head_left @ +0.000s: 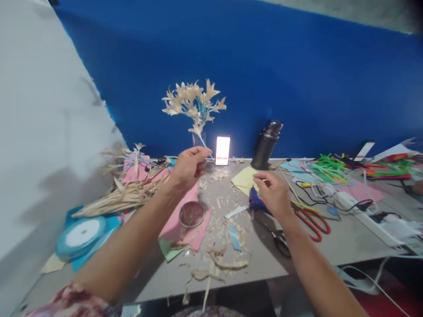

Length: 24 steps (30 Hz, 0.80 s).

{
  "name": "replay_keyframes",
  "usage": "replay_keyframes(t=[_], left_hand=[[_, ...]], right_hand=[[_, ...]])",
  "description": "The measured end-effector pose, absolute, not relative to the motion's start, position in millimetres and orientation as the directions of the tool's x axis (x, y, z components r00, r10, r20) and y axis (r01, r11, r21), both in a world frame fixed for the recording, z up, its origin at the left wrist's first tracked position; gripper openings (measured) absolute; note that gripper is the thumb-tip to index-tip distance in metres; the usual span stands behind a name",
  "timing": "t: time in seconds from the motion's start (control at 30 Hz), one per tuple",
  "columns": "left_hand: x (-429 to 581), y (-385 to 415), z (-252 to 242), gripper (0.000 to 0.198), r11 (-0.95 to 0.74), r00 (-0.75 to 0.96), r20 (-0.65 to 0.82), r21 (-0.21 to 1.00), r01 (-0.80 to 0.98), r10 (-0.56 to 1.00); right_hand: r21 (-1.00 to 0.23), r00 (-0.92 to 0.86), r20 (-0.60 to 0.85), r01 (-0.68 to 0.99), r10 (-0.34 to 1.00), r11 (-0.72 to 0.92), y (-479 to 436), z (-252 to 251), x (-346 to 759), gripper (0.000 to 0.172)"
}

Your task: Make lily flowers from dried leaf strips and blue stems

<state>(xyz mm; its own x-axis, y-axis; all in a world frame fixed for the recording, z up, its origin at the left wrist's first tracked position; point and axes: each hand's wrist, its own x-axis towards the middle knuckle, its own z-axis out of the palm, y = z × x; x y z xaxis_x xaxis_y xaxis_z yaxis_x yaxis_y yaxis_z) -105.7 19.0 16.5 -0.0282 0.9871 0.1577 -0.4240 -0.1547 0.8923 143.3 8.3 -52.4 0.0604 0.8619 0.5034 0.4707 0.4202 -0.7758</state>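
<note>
The dried flowers (194,103) stand in a small glass (198,140) at the back of the table (330,246), just beside a lit phone (222,150). The left hand (189,166) pinches their thin stem. The right hand (274,193) is half curled above a blue glue gun (255,203); whether it holds something I cannot tell

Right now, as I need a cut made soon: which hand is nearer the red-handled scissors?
Right. The right hand sits just left of the red-handled scissors; the left hand is far off to the left, by the straw flower spray.
</note>
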Motion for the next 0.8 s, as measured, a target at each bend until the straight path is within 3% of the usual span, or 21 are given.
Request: replay_keyframes(t=[0.1,0.3,0.4,0.63,0.8], left_hand=[[-88,10,10,0.030,-0.079,0.057,0.113,0.904,-0.421,0.992],[-69,5,4,0.037,-0.063,0.072,0.094,0.935,-0.349,0.993],[-70,8,1,0.035,-0.101,0.071,0.125,0.956,-0.276,0.990],[-84,17,3,0.019,-0.184,0.105,0.180,0.982,0.032,0.978],[-89,20,3,0.023,-0.135,0.128,0.127,0.989,0.052,0.984]], right_hand=[[-0.834,0.121,0.489,0.354,0.864,0.422,8,-29,135,0.032],[-0.920,-0.154,0.385,0.018,0.910,0.392,8,-24,88,0.030],[-0.936,-0.128,0.353,-0.044,0.927,0.351,14,-29,81,0.020],[-0.952,-0.094,0.294,-0.121,0.951,0.282,21,-39,87,0.018],[-0.964,-0.110,0.243,-0.137,0.964,0.228,15,-38,82,0.022]])
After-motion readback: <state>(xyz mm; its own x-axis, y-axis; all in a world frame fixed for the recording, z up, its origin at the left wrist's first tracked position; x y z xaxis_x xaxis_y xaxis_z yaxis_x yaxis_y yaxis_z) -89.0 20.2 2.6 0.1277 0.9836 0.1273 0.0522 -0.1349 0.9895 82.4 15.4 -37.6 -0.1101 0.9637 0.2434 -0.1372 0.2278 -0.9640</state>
